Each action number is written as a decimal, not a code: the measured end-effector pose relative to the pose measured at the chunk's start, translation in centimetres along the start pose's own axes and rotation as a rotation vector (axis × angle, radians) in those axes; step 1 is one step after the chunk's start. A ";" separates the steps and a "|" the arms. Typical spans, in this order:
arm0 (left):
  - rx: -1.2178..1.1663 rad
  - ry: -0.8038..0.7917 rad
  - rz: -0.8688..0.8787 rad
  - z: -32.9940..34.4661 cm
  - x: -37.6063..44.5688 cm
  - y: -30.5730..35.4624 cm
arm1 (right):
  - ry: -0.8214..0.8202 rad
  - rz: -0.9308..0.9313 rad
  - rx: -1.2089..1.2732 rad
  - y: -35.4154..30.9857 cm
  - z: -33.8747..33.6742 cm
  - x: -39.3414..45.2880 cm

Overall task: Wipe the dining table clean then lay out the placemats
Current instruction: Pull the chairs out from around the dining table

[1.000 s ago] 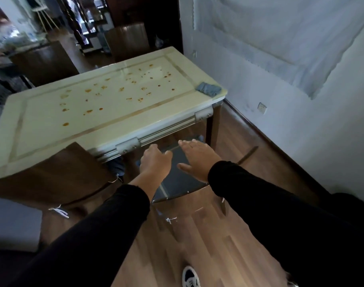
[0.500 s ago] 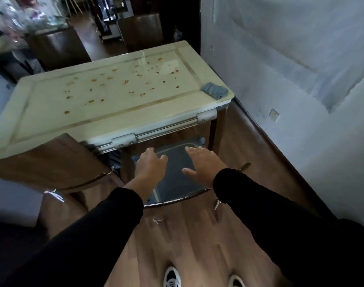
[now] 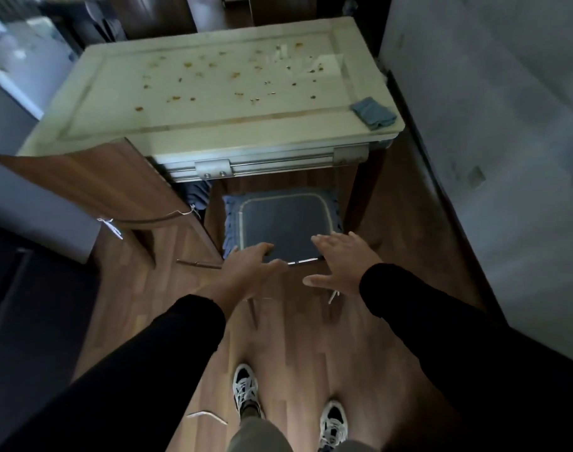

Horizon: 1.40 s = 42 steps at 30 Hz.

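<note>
Cream surface (image 3: 213,125) speckled with brown stains (image 3: 187,65); wiping not begun. Blue cloth (image 3: 373,113) untouched at near right corner. No placemats visible. Left hand (image 3: 246,272) and right hand (image 3: 340,265) spread, empty, over chair seat (image 3: 283,223).

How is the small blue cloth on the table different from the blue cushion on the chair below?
The cloth lies crumpled at the table's near right corner; the cushion lies flat on the chair seat under the table edge. The cloth is much smaller and plain; the cushion has a pale border line and a fringed left edge. Both are blue fabric, and no hand grips either.
</note>
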State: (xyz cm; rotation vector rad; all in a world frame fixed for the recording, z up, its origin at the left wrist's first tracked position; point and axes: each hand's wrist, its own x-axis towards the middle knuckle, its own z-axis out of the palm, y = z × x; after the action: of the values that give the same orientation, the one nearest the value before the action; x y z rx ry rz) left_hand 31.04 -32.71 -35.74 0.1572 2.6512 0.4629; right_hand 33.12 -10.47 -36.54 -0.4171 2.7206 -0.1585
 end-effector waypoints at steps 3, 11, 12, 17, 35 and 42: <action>0.148 -0.107 0.058 -0.6 -0.5 -0.1 | -0.017 -0.011 -0.021 0.9 -0.2 0.2; 0.385 -0.137 0.041 0.0 1.5 0.4 | -0.135 0.027 -0.155 1.9 -1.3 2.7; 0.386 -0.141 0.050 0.0 1.8 0.2 | -0.141 0.020 -0.160 2.0 -1.2 3.0; 0.385 -0.157 0.085 -0.4 3.0 -0.2 | -0.137 -0.016 -0.173 2.5 -1.2 3.9; 0.383 -0.086 0.089 -3.8 11.2 -0.9 | -0.088 -0.009 -0.160 4.5 -5.0 11.5; 0.397 -0.060 0.113 -6.8 16.2 -1.5 | -0.053 0.019 -0.148 5.3 -6.9 16.8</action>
State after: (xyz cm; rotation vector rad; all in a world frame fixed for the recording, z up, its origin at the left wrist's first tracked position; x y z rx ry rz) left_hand 13.45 -33.20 -37.09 0.4356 2.6541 -0.0407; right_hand 14.22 -10.23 -37.00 -0.4309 2.6926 0.0580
